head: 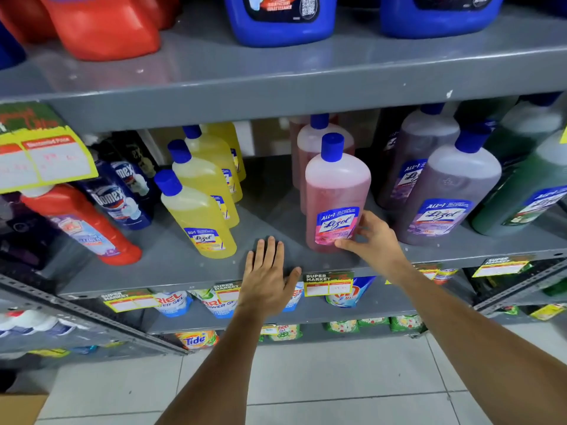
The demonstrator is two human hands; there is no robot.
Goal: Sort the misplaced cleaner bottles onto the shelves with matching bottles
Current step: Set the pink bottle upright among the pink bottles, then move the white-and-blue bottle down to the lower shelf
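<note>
A pink cleaner bottle (pixel 337 191) with a blue cap stands upright at the front of the grey middle shelf (pixel 190 271), ahead of more pink bottles (pixel 310 142). My right hand (pixel 372 237) wraps its fingers around the bottle's lower right side at the label. My left hand (pixel 267 271) hovers flat with fingers apart over the shelf's front edge, holding nothing. A row of yellow bottles (pixel 199 210) stands to the left, purple bottles (pixel 448 191) to the right, and green bottles (pixel 527 194) beyond those.
A red bottle (pixel 82 225) and dark blue bottles (pixel 119 197) lean at the shelf's left. Large red and blue jugs (pixel 282 19) fill the upper shelf. Detergent pouches (pixel 175 302) sit on lower shelves. Price tags (pixel 328 282) hang from the edges.
</note>
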